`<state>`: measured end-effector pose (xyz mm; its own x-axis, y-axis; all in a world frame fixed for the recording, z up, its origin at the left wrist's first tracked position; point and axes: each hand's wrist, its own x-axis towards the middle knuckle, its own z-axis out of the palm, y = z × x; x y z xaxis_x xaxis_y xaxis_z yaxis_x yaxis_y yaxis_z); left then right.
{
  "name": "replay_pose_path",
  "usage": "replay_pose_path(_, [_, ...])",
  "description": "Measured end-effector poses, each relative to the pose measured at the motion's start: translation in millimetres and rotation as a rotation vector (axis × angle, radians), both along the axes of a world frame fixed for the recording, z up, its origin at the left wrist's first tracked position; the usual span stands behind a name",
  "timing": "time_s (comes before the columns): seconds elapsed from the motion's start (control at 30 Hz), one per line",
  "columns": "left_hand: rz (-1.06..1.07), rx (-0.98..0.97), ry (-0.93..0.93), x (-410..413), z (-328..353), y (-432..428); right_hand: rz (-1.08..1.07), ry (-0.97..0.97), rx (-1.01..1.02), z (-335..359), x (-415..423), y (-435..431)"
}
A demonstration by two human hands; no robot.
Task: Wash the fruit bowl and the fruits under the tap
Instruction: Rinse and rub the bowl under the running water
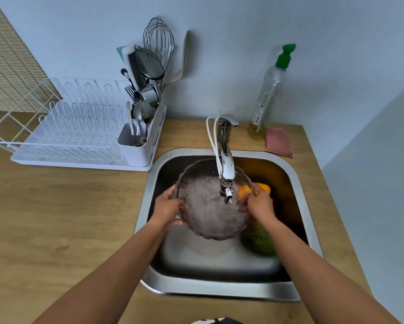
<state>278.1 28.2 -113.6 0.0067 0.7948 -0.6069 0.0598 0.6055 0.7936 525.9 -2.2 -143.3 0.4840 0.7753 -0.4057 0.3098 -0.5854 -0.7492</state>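
A clear glass fruit bowl (208,211) with a scalloped rim is held over the steel sink (219,291), right under the tap (226,174). Water runs into it and splashes. My left hand (167,206) grips the bowl's left rim. My right hand (259,204) grips its right rim. An orange fruit (264,187) lies in the sink behind my right hand, partly hidden by it. A green fruit (258,239) rests in the sink under my right forearm, partly covered by the bowl.
A white dish rack (74,127) with a utensil holder (145,101) stands on the wooden counter (56,218) to the left. Behind the sink at the right are a soap bottle with a green pump (270,90) and a pink cloth (279,141).
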Motion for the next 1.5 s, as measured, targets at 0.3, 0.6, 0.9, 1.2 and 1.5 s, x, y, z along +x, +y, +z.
replay_pose_path(0.3, [-0.046, -0.183, -0.018, -1, -22, -4, 0.058, -0.092, -0.081, 7, 7, -7])
replay_pose_path(0.6, [-0.175, -0.175, 0.09, 4, -14, -6, 0.167, -0.138, -0.248, 22, 17, -3])
replay_pose_path(0.9, [-0.27, -0.289, 0.147, -20, -7, 6, 0.287, 0.116, -0.466, 62, 13, 9])
replay_pose_path(1.2, [-0.347, -0.365, 0.109, -9, -25, -3, 0.35, -0.134, -0.216, 64, 21, 7])
replay_pose_path(1.5, [-0.161, -0.182, -0.126, 13, -29, -14, 0.152, -0.173, -0.016, 45, 37, -7])
